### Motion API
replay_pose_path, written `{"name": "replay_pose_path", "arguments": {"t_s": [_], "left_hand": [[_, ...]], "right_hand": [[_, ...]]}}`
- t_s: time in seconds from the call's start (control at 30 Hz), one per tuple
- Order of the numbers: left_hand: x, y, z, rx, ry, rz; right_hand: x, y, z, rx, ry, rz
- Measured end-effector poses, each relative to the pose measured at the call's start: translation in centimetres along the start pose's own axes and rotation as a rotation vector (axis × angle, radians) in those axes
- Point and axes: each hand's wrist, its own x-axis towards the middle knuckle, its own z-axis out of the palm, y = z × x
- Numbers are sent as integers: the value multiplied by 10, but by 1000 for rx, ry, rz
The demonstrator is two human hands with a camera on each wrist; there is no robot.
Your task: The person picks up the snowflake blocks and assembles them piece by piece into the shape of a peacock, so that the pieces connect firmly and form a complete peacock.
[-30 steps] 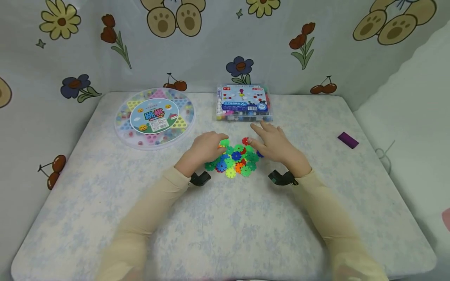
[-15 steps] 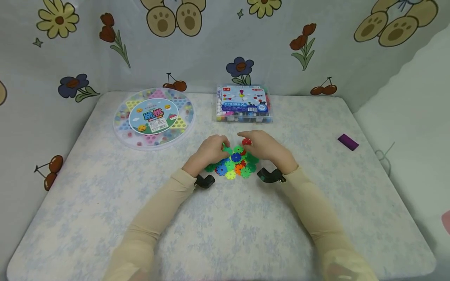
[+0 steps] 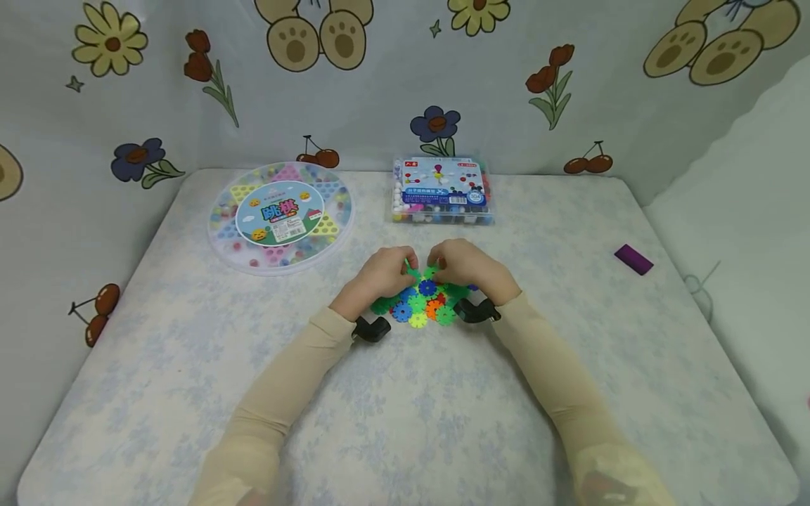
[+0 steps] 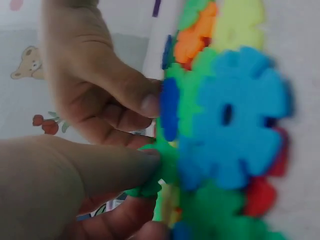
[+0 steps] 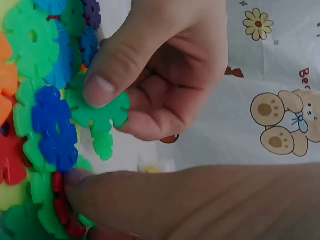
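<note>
Apparently I am at the picking-out step: both my hands work at the far edge of a pile of slotted plastic discs [image 3: 418, 303] in the middle of the tabletop [image 3: 405, 414]. With my left hand [image 3: 382, 273] I pinch a green disc [image 5: 107, 113] between thumb and curled fingers, at the far left of the pile. A small-looking green piece [image 5: 103, 145] shows just beside it; whether the two are joined I cannot tell. My right hand [image 3: 470, 264] is bent in at the far right of the pile, its thumb right against a red disc [image 5: 61, 205] seen edge-on. Those fingers are drawn in narrow, but whether they have closed on a piece I cannot tell. Between my hands, on top, lies a dark blue disc [image 3: 427, 288], with an orange disc [image 3: 434, 309] and a yellow disc [image 3: 418, 320] on the near side.

I judge that the next move calls for a sure pinch on one piece with the right, then a lift clear of the overlapping neighbours. Should I mean to join two, I would need to turn slot to slot, gripping the rims lightly so that the notches stay free.
</note>
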Motion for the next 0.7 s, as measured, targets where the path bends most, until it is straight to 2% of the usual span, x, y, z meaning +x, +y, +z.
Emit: {"name": "replay_pose_path", "arguments": {"t_s": [0.13,0.2,0.3,0.4,0.47,0.6,0.7], "left_hand": [[0,6,-21,-73,-72,18],[-1,9,-34,-163,-58,29],[-5,17,-49,-440,52,22],[-10,27,-54,-715,205,44],[-14,33,-54,-832,269,70],[-23,41,-53,-891,307,131],[-28,43,-54,-873,327,160]], "right_hand": [[-1,7,-3,90,-11,-6],[-4,10,-8,155,-14,-29],[-15,10,-19,265,60,-96],[-31,5,-30,356,226,-175],[-41,-1,-35,385,349,-223],[-52,-14,-34,375,525,-312],[-56,-19,-32,317,611,-372]]}}
